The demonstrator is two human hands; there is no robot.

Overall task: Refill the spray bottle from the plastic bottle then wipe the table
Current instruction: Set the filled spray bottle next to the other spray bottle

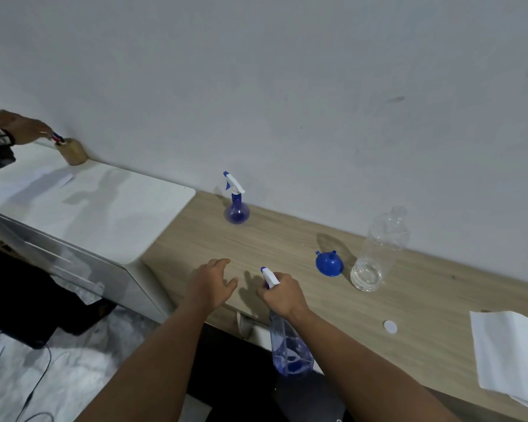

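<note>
My right hand [282,295]: gripping the clear blue plastic spray bottle [290,345] by its neck.
My left hand [211,284]: just left of that bottle, fingers loosely spread.

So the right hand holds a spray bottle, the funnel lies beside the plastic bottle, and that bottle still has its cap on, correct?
Not quite. The head view shows the plastic bottle uncapped; its white cap lies on the table. The rest holds: right hand, spray bottle, funnel.

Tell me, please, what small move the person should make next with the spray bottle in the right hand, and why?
Probably squeeze the trigger to wet the wooden table: the right hand grips the spray bottle aimed forward, the funnel lies aside, and the plastic bottle looks mostly emptied.
</note>
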